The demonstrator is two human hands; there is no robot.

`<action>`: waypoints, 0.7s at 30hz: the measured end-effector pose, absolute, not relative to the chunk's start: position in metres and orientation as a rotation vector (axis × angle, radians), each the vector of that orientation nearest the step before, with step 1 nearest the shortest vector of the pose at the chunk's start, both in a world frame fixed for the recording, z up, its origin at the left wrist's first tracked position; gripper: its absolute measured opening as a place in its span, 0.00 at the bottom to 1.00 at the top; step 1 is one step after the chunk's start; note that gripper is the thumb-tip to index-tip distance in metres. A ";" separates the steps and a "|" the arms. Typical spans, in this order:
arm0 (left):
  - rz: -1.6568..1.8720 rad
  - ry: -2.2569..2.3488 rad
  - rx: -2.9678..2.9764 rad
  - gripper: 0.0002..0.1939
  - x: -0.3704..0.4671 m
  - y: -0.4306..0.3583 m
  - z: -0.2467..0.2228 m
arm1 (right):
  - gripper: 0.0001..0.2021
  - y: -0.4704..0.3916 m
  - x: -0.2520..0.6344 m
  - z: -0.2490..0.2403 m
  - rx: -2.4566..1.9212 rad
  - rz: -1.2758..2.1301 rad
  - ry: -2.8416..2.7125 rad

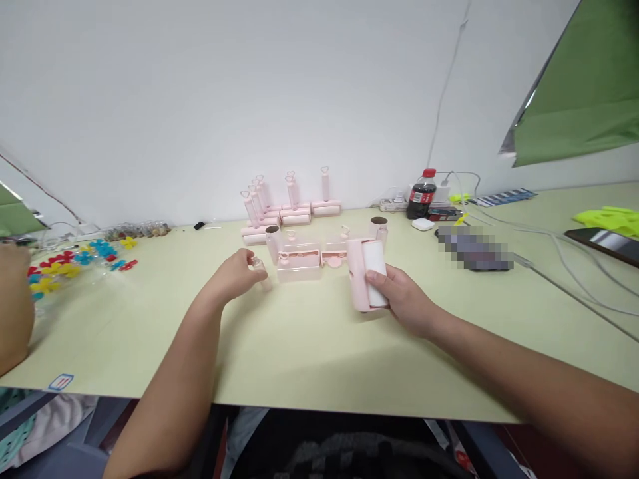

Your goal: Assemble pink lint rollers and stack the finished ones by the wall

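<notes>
My right hand (405,301) grips a pink lint roller head (357,276) with a white paper roll in it, thumb across the roll, raised above the table. My left hand (237,274) is closed around the top of a small pale pink handle (265,283), which stands tilted near the tabletop. Between the hands lie pink lint roller cases (299,271), some with heart-shaped loops on top. Behind them, several finished-looking pink lint rollers (255,206) with upright handles stand along the wall. Brown-cored tubes (273,245) stand beside the cases.
Colourful plastic flower pieces (60,266) lie at the left, near another person's arm (14,313). A cola bottle (422,194), a white box (423,224), a blurred dark item (472,249), cables and a phone (606,243) occupy the right. The table's front edge (349,416) is close to my body.
</notes>
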State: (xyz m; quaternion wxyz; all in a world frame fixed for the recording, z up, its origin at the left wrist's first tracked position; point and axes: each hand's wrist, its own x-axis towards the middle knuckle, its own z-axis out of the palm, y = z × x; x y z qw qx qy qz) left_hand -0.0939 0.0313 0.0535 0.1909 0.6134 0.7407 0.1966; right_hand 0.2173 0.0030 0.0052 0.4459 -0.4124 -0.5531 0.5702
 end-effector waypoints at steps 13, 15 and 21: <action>0.837 1.363 2.140 0.13 -0.062 0.012 0.053 | 0.22 0.002 0.217 0.006 -0.901 1.566 -1.195; 0.784 1.109 2.169 0.15 -0.043 0.004 0.043 | 0.22 0.002 0.217 0.006 -0.917 1.570 -1.216; 0.663 0.900 2.241 0.18 -0.007 -0.014 0.023 | 0.21 0.001 0.216 0.002 -0.931 1.638 -1.277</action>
